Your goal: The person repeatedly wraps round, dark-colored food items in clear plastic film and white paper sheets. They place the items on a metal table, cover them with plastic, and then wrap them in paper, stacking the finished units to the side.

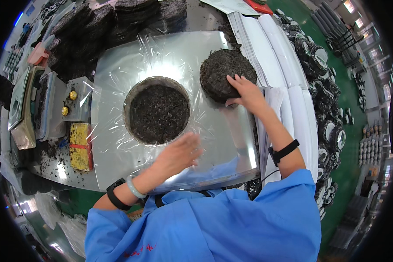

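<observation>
A round ring mould [124, 113] stands on clear film, packed with dark, dried seaweed-like material [160, 113]. My left hand [180, 152], blurred by motion, is just below the mould's near rim with nothing in it. To the right, a thick round cake of the same dark material [227, 70] rests on the metal sheet [216, 140]. My right hand [247, 93] touches the cake's near right edge, its fingers spread on top and the thumb low at the side. The clear film [144, 52] lies wrinkled around the mould.
Stacks of dark round cakes [134, 16] line the back. At left are a yellow box [79, 145], a clear plastic box [77, 111] with two gold balls, and a scale [21, 118]. White paper stacks [281, 62] border the right. Film-wrapped packs [329, 131] stand beyond.
</observation>
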### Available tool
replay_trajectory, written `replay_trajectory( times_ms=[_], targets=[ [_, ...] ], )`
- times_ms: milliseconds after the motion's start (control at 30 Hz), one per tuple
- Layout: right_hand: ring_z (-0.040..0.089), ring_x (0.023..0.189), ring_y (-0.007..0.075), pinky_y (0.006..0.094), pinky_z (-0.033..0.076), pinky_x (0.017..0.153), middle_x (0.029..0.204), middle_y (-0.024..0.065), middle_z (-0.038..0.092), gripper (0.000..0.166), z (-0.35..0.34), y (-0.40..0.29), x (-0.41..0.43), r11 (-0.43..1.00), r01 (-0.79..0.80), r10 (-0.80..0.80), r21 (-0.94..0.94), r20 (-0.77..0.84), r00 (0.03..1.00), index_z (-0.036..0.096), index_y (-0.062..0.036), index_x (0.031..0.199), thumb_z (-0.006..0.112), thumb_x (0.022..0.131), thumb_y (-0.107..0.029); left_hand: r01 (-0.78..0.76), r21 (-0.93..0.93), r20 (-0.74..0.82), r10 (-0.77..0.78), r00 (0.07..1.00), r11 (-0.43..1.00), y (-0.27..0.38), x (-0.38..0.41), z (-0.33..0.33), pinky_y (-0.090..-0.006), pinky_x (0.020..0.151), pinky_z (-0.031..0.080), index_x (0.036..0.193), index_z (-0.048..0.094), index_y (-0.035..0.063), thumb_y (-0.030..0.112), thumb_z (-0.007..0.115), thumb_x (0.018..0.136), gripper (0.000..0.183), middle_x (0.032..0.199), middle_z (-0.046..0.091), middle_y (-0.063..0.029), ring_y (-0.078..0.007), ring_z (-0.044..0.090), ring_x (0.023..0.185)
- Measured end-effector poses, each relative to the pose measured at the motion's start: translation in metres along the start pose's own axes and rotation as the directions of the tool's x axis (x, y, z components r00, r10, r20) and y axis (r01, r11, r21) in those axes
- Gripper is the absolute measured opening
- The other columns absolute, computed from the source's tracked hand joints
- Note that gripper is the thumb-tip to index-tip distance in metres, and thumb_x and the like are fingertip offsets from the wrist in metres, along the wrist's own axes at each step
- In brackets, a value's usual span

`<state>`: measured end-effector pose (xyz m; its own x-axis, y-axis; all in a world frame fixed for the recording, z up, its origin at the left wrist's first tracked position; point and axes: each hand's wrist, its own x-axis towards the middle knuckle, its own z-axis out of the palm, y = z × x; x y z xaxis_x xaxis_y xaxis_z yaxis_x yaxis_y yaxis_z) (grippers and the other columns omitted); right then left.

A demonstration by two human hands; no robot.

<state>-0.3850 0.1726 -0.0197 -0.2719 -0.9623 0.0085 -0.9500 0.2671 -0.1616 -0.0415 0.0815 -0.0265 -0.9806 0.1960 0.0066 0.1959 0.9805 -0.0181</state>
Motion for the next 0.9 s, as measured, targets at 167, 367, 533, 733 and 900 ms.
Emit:
replay_trajectory(
  times_ms=[167, 367, 533, 733, 900],
  targets=[
    [0.046, 0.133, 0.0449, 0.0543, 0.045, 0.102, 0.143, 0.0247, 0.048, 0.080, -0.010, 0.005, 0.005, 0.996, 0.028, -0.030, 0.084, 0.021, 0.999, 0.041, -0.0103, 0.147, 0.078, 0.079, -0.029, 0.023, -0.552, -0.016, -0.038, 0.999, 0.834, 0.001, 0.001, -0.011, -0.0442, 0.118, 0.033, 0.125, 0.065, 0.0133, 0.034, 0.068, 0.088, 0.043, 0.137, 0.059, -0.0117, -0.0258, 0.053, 0.131],
    [0.052, 0.130, 0.0378, 0.0525, 0.042, 0.108, 0.138, 0.0169, 0.056, 0.067, -0.039, -0.049, -0.004, 0.999, 0.047, -0.048, -0.014, -0.441, 0.896, 0.053, -0.0100, 0.139, 0.065, 0.076, 0.007, 0.095, -0.863, -0.262, -0.602, 0.754, 0.496, -0.080, -0.031, -0.093, -0.0417, 0.114, 0.037, 0.138, 0.057, 0.0080, 0.031, 0.066, 0.095, 0.050, 0.143, 0.055, -0.0154, -0.0277, 0.050, 0.135],
    [0.052, 0.132, 0.0276, 0.0495, 0.036, 0.116, 0.139, 0.0064, 0.058, 0.045, -0.091, -0.157, 0.008, 0.767, 0.628, -0.620, -0.128, -0.401, 0.675, 0.064, -0.0185, 0.129, 0.057, 0.087, -0.006, -0.200, -0.892, 0.218, -0.773, 0.596, -0.406, -0.170, -0.045, -0.100, -0.0357, 0.112, 0.038, 0.151, 0.038, 0.0026, 0.032, 0.064, 0.096, 0.068, 0.146, 0.050, -0.0139, -0.0233, 0.050, 0.132],
    [0.010, 0.151, 0.0354, 0.0467, 0.014, 0.122, 0.162, 0.0226, 0.008, 0.097, -0.071, -0.155, 0.006, 0.638, 0.360, -0.310, 0.681, -0.201, 0.929, 0.005, -0.0089, 0.158, 0.066, 0.090, -0.042, -0.170, -0.941, 0.173, -0.847, 0.502, -0.293, -0.145, -0.067, -0.080, -0.0322, 0.100, 0.048, 0.149, 0.035, -0.0017, 0.019, 0.072, 0.091, 0.072, 0.134, 0.056, -0.0126, -0.0186, 0.058, 0.117],
    [0.042, 0.128, 0.0345, 0.0422, 0.029, 0.113, 0.136, 0.0233, 0.039, 0.070, -0.039, -0.205, 0.028, 0.609, 0.149, 0.105, 0.779, -0.266, 0.958, 0.021, 0.0000, 0.155, 0.053, 0.102, -0.033, -0.192, -0.950, 0.171, -0.926, 0.337, -0.246, -0.122, -0.063, -0.068, -0.0347, 0.097, 0.049, 0.145, 0.040, -0.0023, 0.033, 0.068, 0.094, 0.068, 0.134, 0.056, -0.0169, -0.0227, 0.059, 0.117]
  ],
)
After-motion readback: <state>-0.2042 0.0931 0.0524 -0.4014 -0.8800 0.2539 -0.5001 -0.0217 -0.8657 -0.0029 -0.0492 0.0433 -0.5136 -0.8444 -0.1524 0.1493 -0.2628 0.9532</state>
